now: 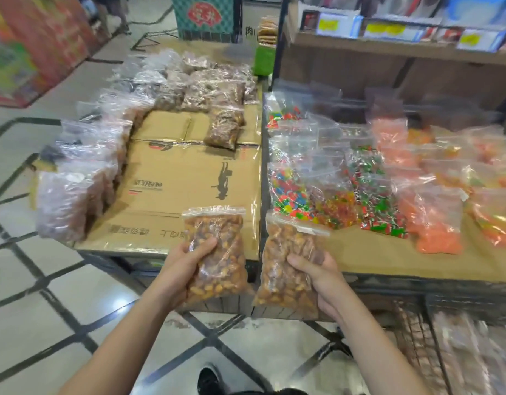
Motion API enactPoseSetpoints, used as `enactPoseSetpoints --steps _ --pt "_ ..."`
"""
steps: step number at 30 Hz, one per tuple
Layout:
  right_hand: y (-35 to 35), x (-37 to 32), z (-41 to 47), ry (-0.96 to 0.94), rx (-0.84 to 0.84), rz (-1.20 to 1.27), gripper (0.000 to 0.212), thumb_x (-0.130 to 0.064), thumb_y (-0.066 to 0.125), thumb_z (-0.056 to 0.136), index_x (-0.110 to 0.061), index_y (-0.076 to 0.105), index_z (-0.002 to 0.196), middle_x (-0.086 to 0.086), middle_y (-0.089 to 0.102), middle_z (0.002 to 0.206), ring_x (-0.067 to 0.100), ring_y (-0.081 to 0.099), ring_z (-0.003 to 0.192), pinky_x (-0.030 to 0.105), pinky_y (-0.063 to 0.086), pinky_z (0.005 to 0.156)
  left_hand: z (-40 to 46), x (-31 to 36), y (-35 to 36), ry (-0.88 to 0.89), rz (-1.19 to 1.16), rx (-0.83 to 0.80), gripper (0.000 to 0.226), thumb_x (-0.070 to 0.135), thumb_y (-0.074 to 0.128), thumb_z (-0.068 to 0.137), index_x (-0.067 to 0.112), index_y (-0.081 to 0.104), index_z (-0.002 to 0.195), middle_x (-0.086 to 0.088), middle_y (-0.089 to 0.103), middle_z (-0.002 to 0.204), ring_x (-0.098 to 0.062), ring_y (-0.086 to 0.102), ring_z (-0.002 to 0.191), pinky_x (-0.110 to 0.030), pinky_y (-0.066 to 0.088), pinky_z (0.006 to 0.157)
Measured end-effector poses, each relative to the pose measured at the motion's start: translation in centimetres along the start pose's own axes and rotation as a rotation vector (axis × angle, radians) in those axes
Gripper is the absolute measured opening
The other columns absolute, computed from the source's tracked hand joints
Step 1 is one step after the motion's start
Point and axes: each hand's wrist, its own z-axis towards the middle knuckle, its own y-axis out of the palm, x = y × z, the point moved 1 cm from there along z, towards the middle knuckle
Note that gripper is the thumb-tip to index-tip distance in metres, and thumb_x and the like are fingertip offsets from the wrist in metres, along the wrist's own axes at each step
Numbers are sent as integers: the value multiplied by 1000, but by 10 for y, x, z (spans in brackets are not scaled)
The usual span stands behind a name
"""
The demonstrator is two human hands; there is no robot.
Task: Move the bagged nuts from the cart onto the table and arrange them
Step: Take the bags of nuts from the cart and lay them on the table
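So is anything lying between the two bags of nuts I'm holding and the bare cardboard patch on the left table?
Nothing visible. The left hand and right hand each hold a clear zip bag of brown nuts at the near edge, and the flattened brown cardboard just beyond is bare.

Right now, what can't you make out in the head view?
- Cart, head view: lower right, cut by the frame edge and blurred; its bags can't be counted.
- Far nut bags: glare and blur hide their contents.
- Right hand: its fingertips are hidden behind the bag it holds.
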Motion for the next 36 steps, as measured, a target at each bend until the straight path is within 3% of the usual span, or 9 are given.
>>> enactPoseSetpoints --steps 4,9,12,17,21,25,29,34,36 --pt "47 -1 15 -18 -10 -56 48 -6 86 76 -18 62 116 3 81 99 20 79 90 39 60 80 21 26 -45 18 0 68 41 23 81 79 6 67 114 -20 77 100 -37 76 84 -54 60 81" --pt "73 -8 41 -43 -18 -59 44 -1 83 79 -19 63 113 0 82 95 18 79 86 40 60 79 68 48 -67 7 -1 90 39 21 80 85 7 64 117 -17 78 96 -34 77 79 -42 63 64" --pt "79 -16 66 -56 7 -54 43 0 82 78 -17 63 112 0 82 92 16 79 82 37 60 74 102 62 -65 2 -18 80 43 22 80 84 8 62 121 -18 78 100 -36 77 85 -43 63 66" --pt "91 -32 131 -32 39 -20 52 -5 87 75 -14 64 121 8 80 105 27 78 96 49 61 90 180 100 -47 47 49 85 45 27 84 81 9 65 119 -15 78 101 -34 76 91 -48 62 80" --pt "103 -46 179 -34 51 -3 50 -5 86 77 -12 63 121 9 80 105 28 78 96 50 61 90 254 136 -20 104 99 108 44 25 85 80 11 67 117 -11 79 101 -29 77 91 -50 61 87" --pt "113 -60 219 -41 52 -10 48 -7 88 76 -14 64 117 8 81 103 28 78 93 48 63 86 320 170 11 174 137 89 37 19 82 85 13 64 116 -10 78 102 -23 78 83 -36 64 69" --pt "125 -72 248 -36 51 -23 57 -10 91 73 -12 63 123 9 80 106 30 78 95 45 62 82 362 184 22 188 168 107 42 26 84 82 17 62 117 -6 76 105 -17 77 82 -29 62 65" --pt "147 -85 265 -40 66 -63 55 -16 93 73 -18 64 120 2 80 106 25 78 97 50 61 90 384 170 8 231 437 103 66 41 86 77 20 50 128 1 70 115 -22 68 104 -38 55 91" --pt "155 -85 268 -39 91 -78 53 -16 92 74 -21 63 119 0 80 107 23 77 99 50 61 92 384 168 3 263 500 127 65 41 85 78 20 44 125 5 66 108 -20 65 101 -32 50 90"
